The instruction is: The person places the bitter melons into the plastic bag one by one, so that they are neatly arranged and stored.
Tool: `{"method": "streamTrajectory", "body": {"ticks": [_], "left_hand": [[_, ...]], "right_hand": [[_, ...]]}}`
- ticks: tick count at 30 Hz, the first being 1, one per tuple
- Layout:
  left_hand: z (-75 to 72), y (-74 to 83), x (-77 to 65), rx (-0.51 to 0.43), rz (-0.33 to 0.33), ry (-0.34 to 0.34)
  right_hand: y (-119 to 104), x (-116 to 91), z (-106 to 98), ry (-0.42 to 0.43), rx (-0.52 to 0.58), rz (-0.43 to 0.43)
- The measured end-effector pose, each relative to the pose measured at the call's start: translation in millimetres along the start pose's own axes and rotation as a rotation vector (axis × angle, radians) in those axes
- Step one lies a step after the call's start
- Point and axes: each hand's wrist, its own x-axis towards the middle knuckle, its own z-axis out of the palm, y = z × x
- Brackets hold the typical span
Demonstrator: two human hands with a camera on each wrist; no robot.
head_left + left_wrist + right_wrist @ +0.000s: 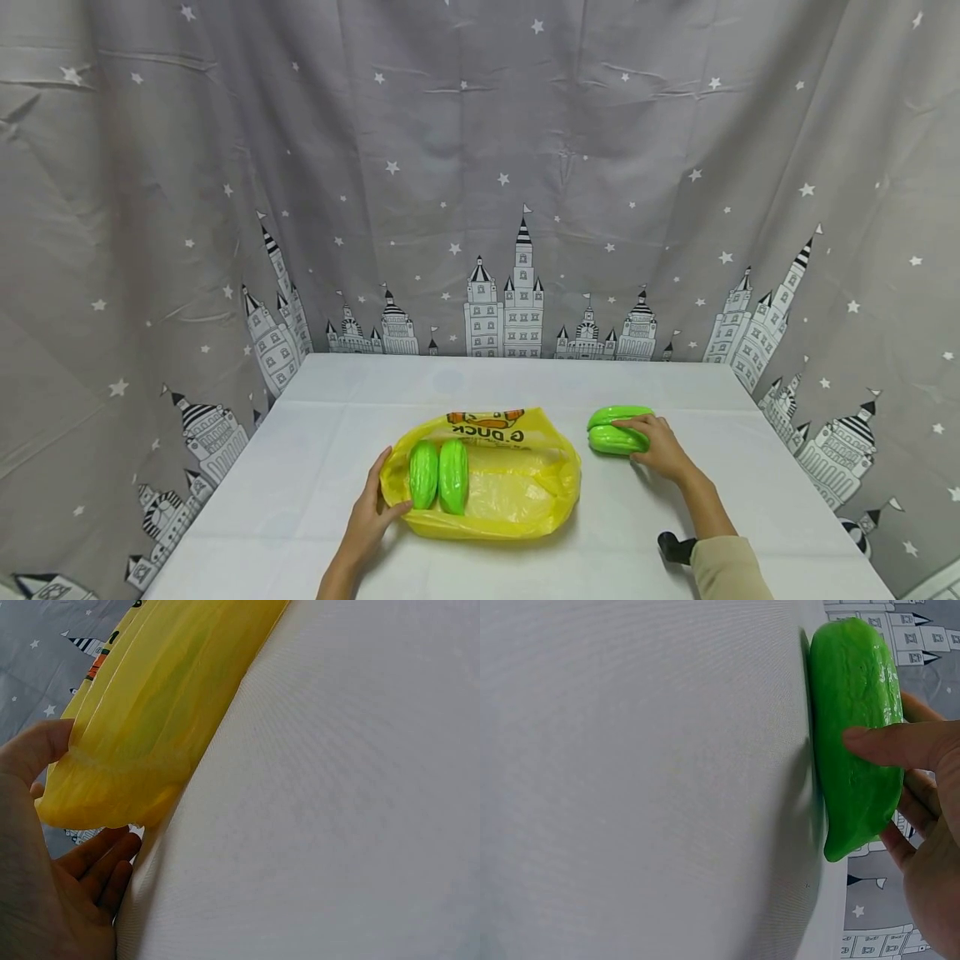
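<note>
A yellow plastic bag [517, 493] lies with its wide mouth facing up, and two bright green, lumpy bitter melons [453, 477] sit side by side in its left part. My left hand [369, 510] holds the bag's left rim between thumb and fingers; the left wrist view shows the thumb [49, 742] against the yellow plastic. Right of the bag, two more bitter melons lie close together, one behind the other. My right hand [663, 450] grips the nearer bitter melon [851, 697], thumb across its near side and fingers around behind. The farther bitter melon [618, 413] is mostly hidden in the right wrist view.
Everything stands on a white-covered table [330, 433]. Behind it hangs a grey curtain [420, 208] printed with stars and castles, reaching down both sides. A black object [675, 547] sticks out beside the right sleeve [727, 567].
</note>
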Motion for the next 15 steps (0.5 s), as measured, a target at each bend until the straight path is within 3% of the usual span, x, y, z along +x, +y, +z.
{"method": "streamTrajectory", "body": {"ticks": [4, 11, 15], "left_hand": [[-0.1, 4.6, 0.0, 0.002, 0.005, -0.004], [-4.7, 35.8, -2.6, 0.004, 0.006, -0.012], [-5.3, 42.8, -2.7, 0.015, -0.012, -0.020]], "right_hand": [[0.1, -0.8, 0.5, -0.004, -0.008, 0.011], [-0.3, -1.6, 0.4, -0.010, 0.002, 0.026], [-0.4, -1.8, 0.3, -0.005, 0.002, 0.031]]}}
